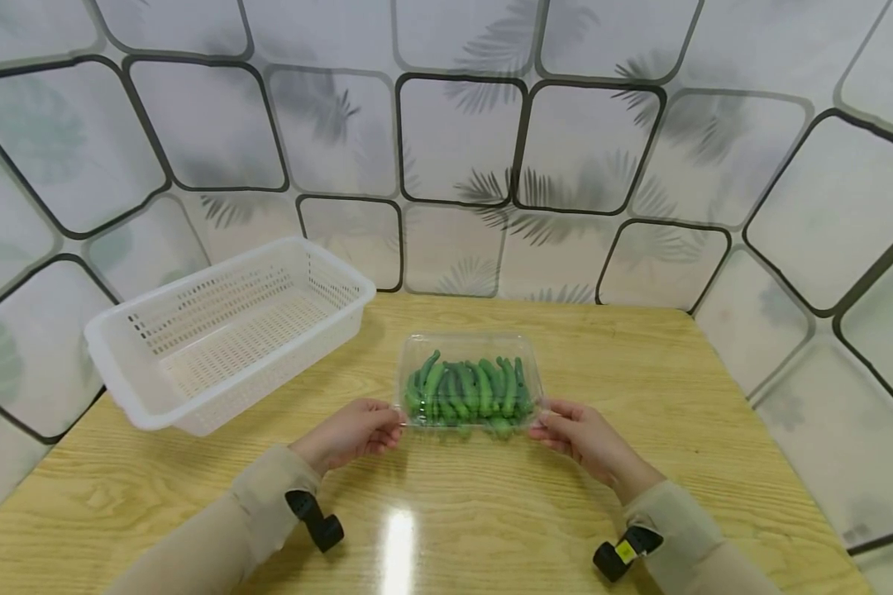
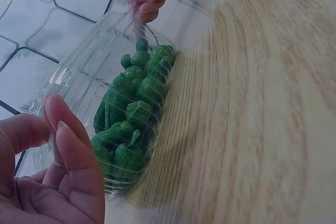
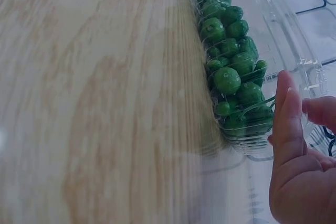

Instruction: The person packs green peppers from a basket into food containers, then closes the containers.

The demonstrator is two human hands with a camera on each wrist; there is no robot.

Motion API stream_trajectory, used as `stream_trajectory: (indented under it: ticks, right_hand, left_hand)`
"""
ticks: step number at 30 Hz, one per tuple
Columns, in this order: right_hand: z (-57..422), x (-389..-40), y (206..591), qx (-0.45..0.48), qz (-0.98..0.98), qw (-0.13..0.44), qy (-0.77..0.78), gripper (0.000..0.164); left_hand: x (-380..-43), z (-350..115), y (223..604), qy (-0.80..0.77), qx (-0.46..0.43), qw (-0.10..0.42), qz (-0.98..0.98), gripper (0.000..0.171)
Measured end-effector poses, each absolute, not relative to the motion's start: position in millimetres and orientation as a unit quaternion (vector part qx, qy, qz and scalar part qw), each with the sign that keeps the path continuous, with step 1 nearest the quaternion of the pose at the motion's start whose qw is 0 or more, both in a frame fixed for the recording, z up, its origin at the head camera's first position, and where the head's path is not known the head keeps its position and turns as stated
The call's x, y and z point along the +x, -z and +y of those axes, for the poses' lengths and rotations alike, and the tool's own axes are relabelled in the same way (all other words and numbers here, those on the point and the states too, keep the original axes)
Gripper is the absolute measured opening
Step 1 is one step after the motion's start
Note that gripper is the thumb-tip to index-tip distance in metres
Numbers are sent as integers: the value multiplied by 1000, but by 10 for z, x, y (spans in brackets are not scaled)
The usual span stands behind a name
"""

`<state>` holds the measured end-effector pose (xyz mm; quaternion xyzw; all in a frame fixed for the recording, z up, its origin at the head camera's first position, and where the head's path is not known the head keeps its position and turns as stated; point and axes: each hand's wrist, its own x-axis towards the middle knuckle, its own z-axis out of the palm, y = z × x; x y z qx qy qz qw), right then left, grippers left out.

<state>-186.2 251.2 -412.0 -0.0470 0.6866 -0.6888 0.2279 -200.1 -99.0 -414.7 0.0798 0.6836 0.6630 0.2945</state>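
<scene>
A clear plastic food container (image 1: 467, 340) holds several long green peppers (image 1: 457, 388) lying side by side. My left hand (image 1: 359, 434) pinches its near left corner between thumb and fingers. At the near right corner, my right hand (image 1: 582, 438) pinches the rim in the same way. Through the clear wall in the left wrist view, the blunt ends of the peppers (image 2: 139, 111) face the near side. In the right wrist view the fingers (image 3: 289, 124) lie along the container's edge. Whether the container's base touches the table is hard to tell.
A white perforated plastic basket (image 1: 223, 392) stands at the back left of the wooden table (image 1: 476, 521). Patterned panels (image 1: 461, 132) rise behind and beside the table. A small black camera (image 1: 316, 521) is worn on each wrist.
</scene>
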Motion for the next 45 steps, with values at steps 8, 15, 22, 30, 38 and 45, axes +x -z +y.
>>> stream_trajectory:
  ticks: [8,15,22,30,38,45]
  right_hand:
    - [2471,-1818,4072,-3,721,214,659,45]
    - [2461,-1792,4063,-8,706,227,671,37]
    - [2463,-1786,4101,-13,682,226,695,31]
    - [2447,-1774,4105,-6,683,219,697,33]
    - [2440,-1755,4087,-3,696,212,686,30]
    - [2407,-1740,4091,5,709,196,678,30]
  left_hand:
    - [-2017,-991,4157,-666,78,292,682,23]
    - [-2043,-1002,4190,-674,86,297,671,24]
    - [-2045,-997,4198,-682,90,297,663,18]
    - [-2044,-996,4214,-684,84,290,664,18]
    - [-2037,-994,4198,-676,89,288,672,19]
    - [-2023,-984,4172,-668,91,286,681,18]
